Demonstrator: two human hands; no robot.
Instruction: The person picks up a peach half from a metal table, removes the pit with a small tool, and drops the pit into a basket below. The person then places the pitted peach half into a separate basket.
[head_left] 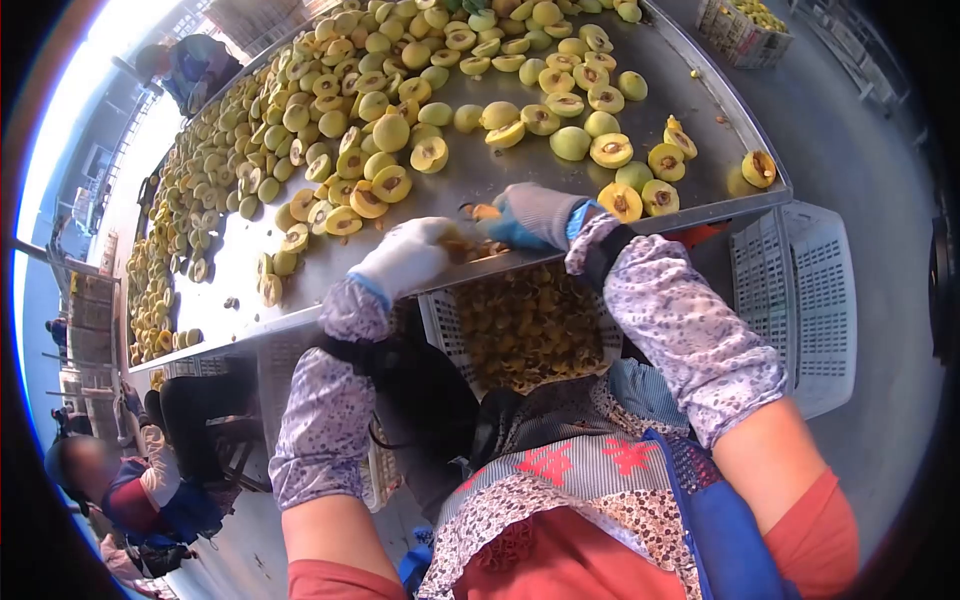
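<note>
Both my hands are gloved and close together at the near edge of a metal table [500, 185]. My left hand [407, 257], in a white glove, has its fingers wrapped round a brownish-yellow fruit piece [458, 246], partly hidden. My right hand [538, 217], in a grey and blue glove, is closed round a small tool with an orange-brown part [484, 212]; the rest of the tool is hidden. Halved yellow-green fruits [430, 154], many with brown pits, lie beyond my hands. Below the edge, a white crate [440, 322] holds many fruit pieces.
An empty white plastic basket [822, 300] stands right of the table. Another crate of fruit [742, 35] is at the upper right. One person [195, 70] is at the far left side of the table, another [140, 490] sits at the lower left.
</note>
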